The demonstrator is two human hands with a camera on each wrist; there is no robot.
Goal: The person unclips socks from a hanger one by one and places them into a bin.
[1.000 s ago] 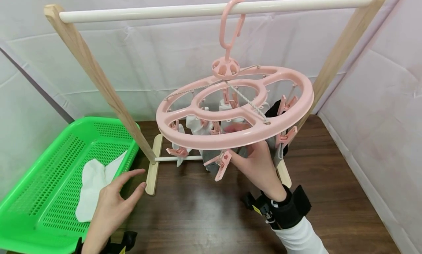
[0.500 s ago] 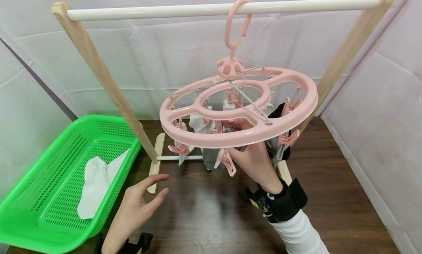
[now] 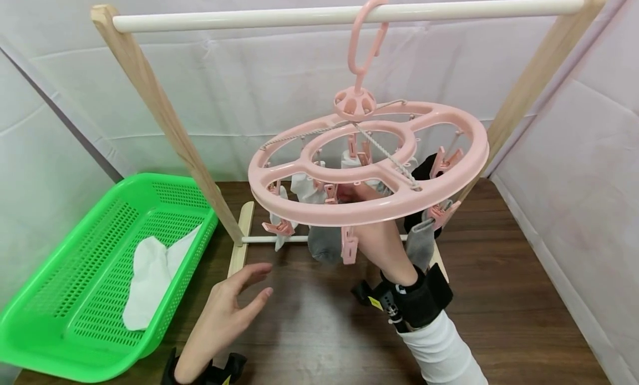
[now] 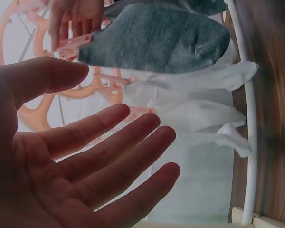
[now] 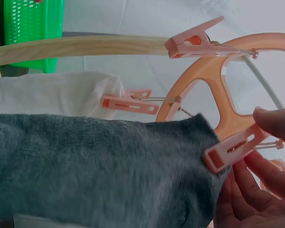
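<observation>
From a long white rod (image 3: 249, 18), a round pink plastic hanger (image 3: 329, 214) is hung. The left hand (image 3: 227, 310) is held below and beside it, fingers spread; the right hand (image 5: 268, 194) is held beneath the ring. There, a grey fabric sock (image 5: 99, 166) is suspended, long axis roughly vertical, cuff up, toe pointed down. At the cuff's corner, a slotted pink plastic clip (image 5: 223, 156) is pinched between right thumb and fingers.

R hand (image 3: 378, 238): ring (image 3: 319, 213) blks abv | L hand (image 3: 224, 313): gap to R, basket (image 3: 179, 279) L
</observation>
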